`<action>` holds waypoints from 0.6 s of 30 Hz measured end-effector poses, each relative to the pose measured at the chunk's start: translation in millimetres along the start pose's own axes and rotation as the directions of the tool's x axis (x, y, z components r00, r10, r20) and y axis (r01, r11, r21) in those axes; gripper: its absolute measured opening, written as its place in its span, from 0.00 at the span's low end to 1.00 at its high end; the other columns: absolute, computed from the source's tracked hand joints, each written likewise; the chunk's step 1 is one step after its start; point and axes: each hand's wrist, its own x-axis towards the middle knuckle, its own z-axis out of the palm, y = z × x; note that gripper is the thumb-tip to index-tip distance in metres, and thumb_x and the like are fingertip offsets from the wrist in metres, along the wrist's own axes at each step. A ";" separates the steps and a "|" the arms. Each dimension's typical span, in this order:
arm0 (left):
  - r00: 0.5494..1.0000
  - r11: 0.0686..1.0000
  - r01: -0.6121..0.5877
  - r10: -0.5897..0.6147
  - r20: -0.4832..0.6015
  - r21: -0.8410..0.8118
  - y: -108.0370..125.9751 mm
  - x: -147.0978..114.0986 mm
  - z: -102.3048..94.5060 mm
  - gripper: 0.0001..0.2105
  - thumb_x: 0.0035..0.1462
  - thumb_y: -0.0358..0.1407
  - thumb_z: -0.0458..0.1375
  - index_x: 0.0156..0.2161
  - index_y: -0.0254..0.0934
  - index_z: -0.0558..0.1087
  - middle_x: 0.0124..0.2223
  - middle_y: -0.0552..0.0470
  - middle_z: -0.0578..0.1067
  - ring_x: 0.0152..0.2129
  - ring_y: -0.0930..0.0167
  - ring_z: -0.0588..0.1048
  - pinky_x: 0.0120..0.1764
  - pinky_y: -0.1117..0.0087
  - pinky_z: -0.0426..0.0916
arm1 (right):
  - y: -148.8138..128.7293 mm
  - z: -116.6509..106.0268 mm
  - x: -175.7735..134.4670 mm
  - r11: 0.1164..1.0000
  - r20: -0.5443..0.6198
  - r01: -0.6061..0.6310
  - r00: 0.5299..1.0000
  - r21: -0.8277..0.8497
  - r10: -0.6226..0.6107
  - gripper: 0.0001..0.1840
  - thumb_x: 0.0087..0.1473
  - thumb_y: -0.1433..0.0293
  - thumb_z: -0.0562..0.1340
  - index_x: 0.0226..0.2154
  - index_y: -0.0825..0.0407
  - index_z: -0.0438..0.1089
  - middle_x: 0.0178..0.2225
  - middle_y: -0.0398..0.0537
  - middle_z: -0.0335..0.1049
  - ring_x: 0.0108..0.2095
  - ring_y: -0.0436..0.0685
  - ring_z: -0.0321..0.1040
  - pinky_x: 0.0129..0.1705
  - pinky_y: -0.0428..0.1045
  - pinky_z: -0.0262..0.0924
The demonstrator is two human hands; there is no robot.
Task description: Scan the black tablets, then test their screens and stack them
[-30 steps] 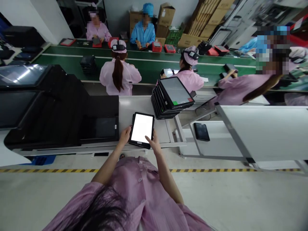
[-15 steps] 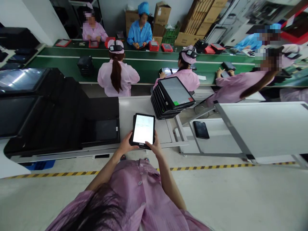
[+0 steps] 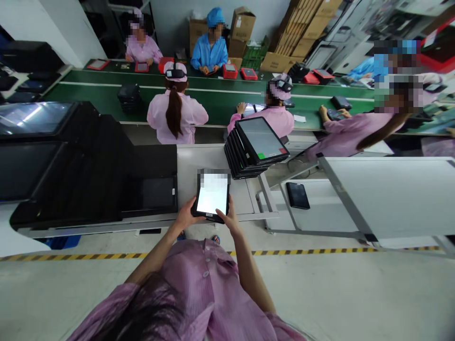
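Observation:
A tablet with a black frame and a bright white screen is held between my two hands, over the front part of the grey-white table. My left hand grips its lower left edge. Around the lower right edge are the fingers of my right hand, its thumb lying at the bottom of the screen. Just beyond, to the right, leans a stack of black tablets, the top one bearing a green and a red sticker. Left of my hands, a dark tablet with a small white label lies flat.
Tall stacks of black devices fill the table's left side. At right stands a white cart, with a dark tablet on its lower shelf. Several co-workers sit along a green conveyor. A yellow-black floor stripe runs behind the table edge.
Both hands keep the same hold on the tablet, and the right thumb stays at the bottom of its screen. The whole view has shifted slightly.

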 end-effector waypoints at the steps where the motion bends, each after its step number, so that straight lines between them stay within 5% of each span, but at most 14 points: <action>1: 1.000 1.000 0.003 -0.003 0.000 0.006 0.5 0.0 0.1 0.54 0.44 0.44 0.82 0.75 0.39 0.65 0.74 0.35 0.70 0.71 0.49 0.69 0.73 0.46 0.63 | -0.7 -0.9 -0.3 1.000 0.009 -0.007 1.000 -0.009 0.007 0.65 0.53 0.48 0.76 0.80 0.45 0.46 0.81 0.53 0.46 0.81 0.68 0.45 0.82 0.66 0.41; 10: 1.000 1.000 0.023 -0.023 -0.018 0.019 -0.1 -2.1 2.4 0.54 0.43 0.46 0.82 0.74 0.39 0.67 0.74 0.35 0.70 0.72 0.49 0.69 0.75 0.47 0.61 | -0.1 -3.0 0.8 0.998 -0.004 0.014 1.000 -0.063 -0.014 0.64 0.52 0.46 0.76 0.80 0.44 0.49 0.81 0.52 0.46 0.81 0.67 0.44 0.82 0.64 0.39; 14: 0.999 0.999 0.033 -0.033 0.004 -0.031 -2.4 -0.6 0.6 0.56 0.42 0.48 0.82 0.74 0.36 0.66 0.75 0.35 0.68 0.73 0.48 0.66 0.76 0.47 0.59 | 4.8 -1.8 6.5 1.000 -0.025 -0.020 0.999 0.011 0.021 0.62 0.51 0.45 0.76 0.78 0.44 0.53 0.78 0.56 0.56 0.77 0.70 0.55 0.79 0.67 0.51; 18: 0.990 0.972 0.139 -0.141 0.005 -0.187 2.6 18.6 2.9 0.43 0.57 0.52 0.72 0.72 0.33 0.69 0.75 0.35 0.69 0.74 0.50 0.66 0.76 0.48 0.58 | 0.3 0.2 31.3 0.999 -0.136 0.023 0.991 0.043 -0.017 0.54 0.55 0.43 0.71 0.74 0.49 0.60 0.74 0.60 0.63 0.74 0.70 0.62 0.76 0.67 0.56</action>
